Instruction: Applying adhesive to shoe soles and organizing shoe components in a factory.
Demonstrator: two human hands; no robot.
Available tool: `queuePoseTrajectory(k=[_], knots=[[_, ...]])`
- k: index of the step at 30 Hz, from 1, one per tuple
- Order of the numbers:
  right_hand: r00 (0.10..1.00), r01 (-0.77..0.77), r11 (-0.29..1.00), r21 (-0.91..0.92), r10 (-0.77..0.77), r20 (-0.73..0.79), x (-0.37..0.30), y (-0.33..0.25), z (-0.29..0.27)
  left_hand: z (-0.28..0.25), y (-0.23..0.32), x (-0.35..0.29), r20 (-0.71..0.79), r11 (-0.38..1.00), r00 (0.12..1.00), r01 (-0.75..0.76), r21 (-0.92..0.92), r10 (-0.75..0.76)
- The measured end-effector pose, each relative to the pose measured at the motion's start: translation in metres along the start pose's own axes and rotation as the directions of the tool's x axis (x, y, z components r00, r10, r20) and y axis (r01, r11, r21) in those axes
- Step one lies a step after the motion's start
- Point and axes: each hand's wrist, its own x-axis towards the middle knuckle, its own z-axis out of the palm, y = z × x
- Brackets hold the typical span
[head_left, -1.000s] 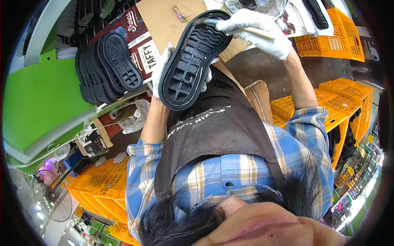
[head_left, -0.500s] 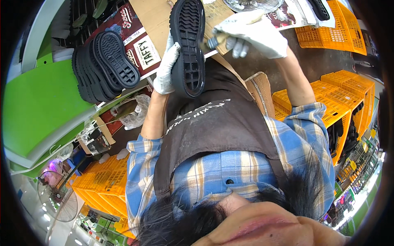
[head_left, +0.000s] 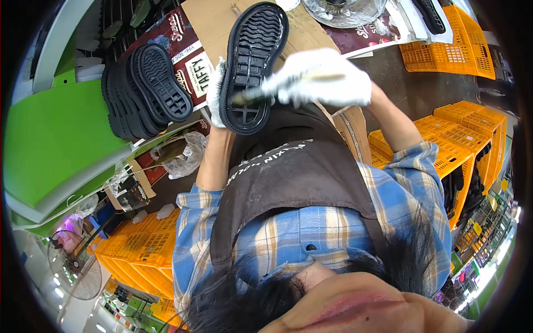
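A black shoe sole [head_left: 256,41] is tilted in front of my apron, its ridged and gridded hollow side facing up. My left hand [head_left: 215,100], in a white glove, is closed round its left edge; the fingers are partly hidden behind the sole. A brush [head_left: 248,98] is in the grip of my gloved right hand [head_left: 327,77], blurred by motion. Its bristle end lies over the gridded lower part of the sole. Wet, whitish streaks show along the inner rim and grid.
Several matching soles [head_left: 161,83] stand stacked at the left beside a green surface [head_left: 61,139]. Cardboard [head_left: 208,22] covers the bench ahead, with a plastic-wrapped round dish [head_left: 347,16] at its far side. Yellow crates [head_left: 444,53] stand at the right, and more crates [head_left: 133,238] lie behind at left.
My right hand has swung left and down, bringing the brush from beside the sole onto its lower grid. The sole has tilted, its top leaning right, and now faces up more.
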Motion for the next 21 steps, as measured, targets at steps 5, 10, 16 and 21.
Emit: queuePoseTrajectory(k=[5,10,16,21], knots=[[0.708,0.232,0.848,-0.476,-0.483,-0.515,0.019,0.041,-0.050,0.002,-0.004,-0.001,0.103,0.980,0.975,0.198,-0.006,-0.197],[0.769,0.134,0.446,-0.885,-0.610,-0.191,0.009,0.034,0.006,0.009,-0.003,0.000,-0.121,0.965,0.992,-0.011,0.260,0.043],[0.919,0.329,0.908,-0.260,-0.371,-0.133,-0.001,0.012,0.035,0.000,0.010,0.004,-0.011,0.925,1.000,-0.002,0.381,0.007],[0.914,-0.277,0.960,-0.040,0.250,-0.321,0.032,-0.001,-0.022,0.014,-0.001,0.008,-0.031,0.821,0.984,-0.130,0.556,0.177]])
